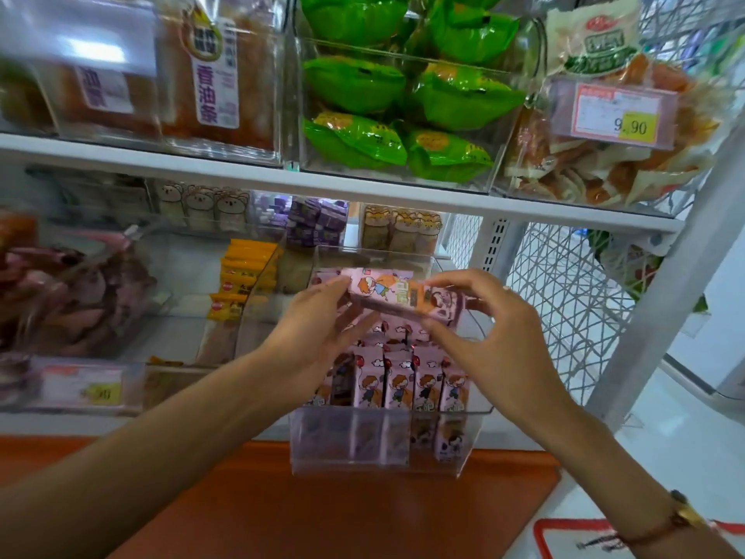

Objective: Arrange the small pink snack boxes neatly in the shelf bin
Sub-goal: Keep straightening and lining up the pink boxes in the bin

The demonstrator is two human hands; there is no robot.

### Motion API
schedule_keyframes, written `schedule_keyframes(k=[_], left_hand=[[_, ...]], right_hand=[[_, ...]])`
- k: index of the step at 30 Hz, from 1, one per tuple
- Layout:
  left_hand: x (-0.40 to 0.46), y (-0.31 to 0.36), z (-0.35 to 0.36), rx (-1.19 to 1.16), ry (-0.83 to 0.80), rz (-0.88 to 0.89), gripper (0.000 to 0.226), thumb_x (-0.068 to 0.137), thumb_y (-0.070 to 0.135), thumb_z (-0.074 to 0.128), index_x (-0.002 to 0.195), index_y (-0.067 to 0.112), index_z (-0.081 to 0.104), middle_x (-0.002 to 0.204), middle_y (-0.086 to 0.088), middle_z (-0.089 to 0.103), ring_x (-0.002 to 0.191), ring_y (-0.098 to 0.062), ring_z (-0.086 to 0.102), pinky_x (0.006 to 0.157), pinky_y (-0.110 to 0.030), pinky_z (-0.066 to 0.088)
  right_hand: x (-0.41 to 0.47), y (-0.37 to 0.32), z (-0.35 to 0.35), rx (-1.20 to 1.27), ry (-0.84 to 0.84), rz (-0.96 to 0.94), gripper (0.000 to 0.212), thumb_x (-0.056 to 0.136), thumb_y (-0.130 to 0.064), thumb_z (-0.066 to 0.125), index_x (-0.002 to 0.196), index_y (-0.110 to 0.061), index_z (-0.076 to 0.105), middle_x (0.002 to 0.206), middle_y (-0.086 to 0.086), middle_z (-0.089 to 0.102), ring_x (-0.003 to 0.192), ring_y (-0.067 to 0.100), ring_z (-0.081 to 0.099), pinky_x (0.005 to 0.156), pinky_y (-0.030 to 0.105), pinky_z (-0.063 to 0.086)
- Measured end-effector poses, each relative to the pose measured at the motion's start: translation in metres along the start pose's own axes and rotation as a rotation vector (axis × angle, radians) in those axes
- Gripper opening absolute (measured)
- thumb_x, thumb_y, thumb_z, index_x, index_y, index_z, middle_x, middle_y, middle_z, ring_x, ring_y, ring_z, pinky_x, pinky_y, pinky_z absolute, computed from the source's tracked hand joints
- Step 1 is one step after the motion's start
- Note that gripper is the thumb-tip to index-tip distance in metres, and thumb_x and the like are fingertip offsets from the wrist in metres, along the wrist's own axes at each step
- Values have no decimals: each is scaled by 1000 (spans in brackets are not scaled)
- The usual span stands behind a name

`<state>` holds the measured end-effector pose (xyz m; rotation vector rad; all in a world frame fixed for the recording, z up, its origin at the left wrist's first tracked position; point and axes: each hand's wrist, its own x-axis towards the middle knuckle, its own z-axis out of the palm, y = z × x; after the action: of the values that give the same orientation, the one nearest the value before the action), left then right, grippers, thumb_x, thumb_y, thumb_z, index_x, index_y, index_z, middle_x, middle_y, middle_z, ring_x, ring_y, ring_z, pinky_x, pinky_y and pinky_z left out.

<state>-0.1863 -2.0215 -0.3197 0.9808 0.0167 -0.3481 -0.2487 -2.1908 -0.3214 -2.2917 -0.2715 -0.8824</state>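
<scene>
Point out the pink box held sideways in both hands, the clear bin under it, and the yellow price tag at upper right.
pink box (397,297): head view, on its printed face between the hands.
clear bin (363,457): head view, on its front wall.
yellow price tag (639,127): head view, on the printed number.

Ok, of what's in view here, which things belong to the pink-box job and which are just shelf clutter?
Belongs to the job:
- held pink boxes, lying sideways between both hands
- left hand, right hand
- clear bin
- upright pink boxes in it

Just around:
- green packets
- yellow packets
- purple boxes
- price tag
</scene>
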Motion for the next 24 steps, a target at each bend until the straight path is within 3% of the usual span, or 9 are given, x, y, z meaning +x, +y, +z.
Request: schedule_keyframes(k=[3,5,7,10,13,16,19,24], left_hand=[[0,1,-5,-7,-8,16,18,98,15,49,108,1,56,106,-15,55,97,-20,60,61,-24,59],[1,-1,-6,58,-59,55,28,98,23,48,121,7,52,107,-14,58,99,-20,62,65,-26,60],[2,-4,-6,273,-150,160,36,95,34,48,127,17,50,106,-10,63,99,-18,65,70,-26,59],[1,-6,-4,570,-269,288,35,86,33,62,119,23,58,109,3,67,97,-8,67,69,-20,56],[0,-6,-2,654,-205,319,28,81,33,69,107,22,65,96,9,72,80,-4,70,59,-16,54],[1,-8,-1,657,-97,297,49,74,49,71,108,14,63,86,7,74,71,-4,71,53,-14,51],[0,-8,0,652,-65,288,60,75,53,70,115,10,59,81,13,74,67,-4,70,51,-14,50],[0,-8,0,650,-95,324,43,77,48,71,107,19,60,82,12,74,68,-3,70,54,-15,51]], right_hand=[[1,3,-4,59,-17,49,30,78,-15,75,103,-27,65,107,-12,65,101,1,59,90,23,50],[0,3,-4,160,-40,95,24,81,-16,71,101,-28,66,103,-9,67,94,0,63,77,19,54],[1,4,-5,291,-44,193,16,86,-18,65,97,-30,68,92,-12,69,82,-4,64,62,13,53],[2,6,-10,551,-32,520,13,88,-26,61,94,-24,72,78,-7,73,66,1,64,54,11,50],[3,5,-15,775,-90,833,30,86,-38,59,95,-12,70,75,8,73,56,10,65,48,16,51],[3,6,-18,858,-181,844,47,77,-51,61,99,-9,66,72,7,69,54,13,64,47,19,52],[4,5,-19,855,-198,791,41,71,-46,67,93,-11,71,73,6,69,55,12,65,47,17,52],[3,6,-19,845,-171,763,33,72,-38,69,94,-13,73,79,5,72,60,12,67,50,16,52]])
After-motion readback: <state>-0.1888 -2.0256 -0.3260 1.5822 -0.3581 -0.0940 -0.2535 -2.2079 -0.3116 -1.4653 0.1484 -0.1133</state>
